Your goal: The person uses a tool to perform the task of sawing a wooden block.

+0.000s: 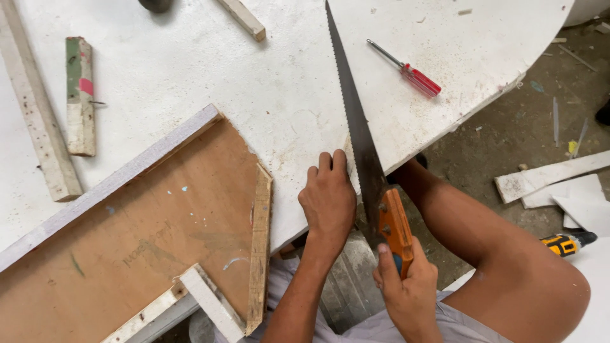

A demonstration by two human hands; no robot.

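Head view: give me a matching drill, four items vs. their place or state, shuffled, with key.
Items:
1. handsaw
2. screwdriver
3. left hand
4. power tool

Place or state:
A. lying loose on the white board, red handle
B. on the floor at right, yellow and black
C. pressed flat on the board edge beside the blade
D. gripped by the right hand at its orange handle

Pairs: 1-D, 2-A, 3-C, 4-B

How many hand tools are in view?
3: a handsaw in the right hand, a red-handled screwdriver on the white board, a yellow-black tool at right, partly hidden.
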